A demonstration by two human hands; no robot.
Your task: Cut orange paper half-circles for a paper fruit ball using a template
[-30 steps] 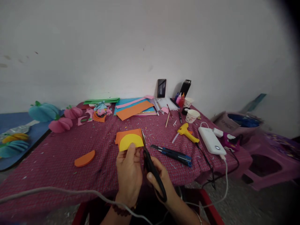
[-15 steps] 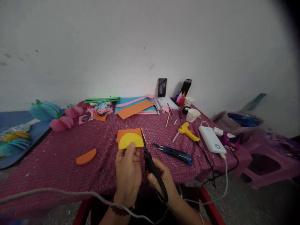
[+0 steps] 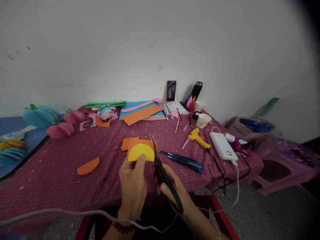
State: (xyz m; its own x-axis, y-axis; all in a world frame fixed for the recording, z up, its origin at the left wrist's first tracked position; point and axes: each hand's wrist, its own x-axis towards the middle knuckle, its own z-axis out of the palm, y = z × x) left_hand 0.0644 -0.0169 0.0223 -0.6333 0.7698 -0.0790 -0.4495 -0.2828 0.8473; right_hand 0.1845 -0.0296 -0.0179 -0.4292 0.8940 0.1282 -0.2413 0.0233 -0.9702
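My left hand (image 3: 133, 181) pinches a yellow paper half circle (image 3: 140, 150) laid over a piece of orange paper (image 3: 132, 142), thumb on top. My right hand (image 3: 172, 186) is wrapped round the black handles of a pair of scissors (image 3: 162, 175). The scissor blades are parted and stand at the right edge of the two papers. To the left on the tablecloth lies an orange half-circle stack (image 3: 88, 166). A blue utility knife (image 3: 182, 160) rests just right of the scissors.
A yellow glue gun (image 3: 199, 138), white power bank (image 3: 223, 145) and paper cups (image 3: 203, 120) are on the right. Coloured paper sheets (image 3: 142, 114) and paper scraps (image 3: 106, 115) lie at the back. Paper pumpkins (image 3: 60, 130) stand at left. A white cable (image 3: 82, 212) crosses in front.
The scissor blades have opened wider at the papers' right edge. The orange paper has turned slightly under the yellow half circle, showing more at its left. The view has shifted a little.
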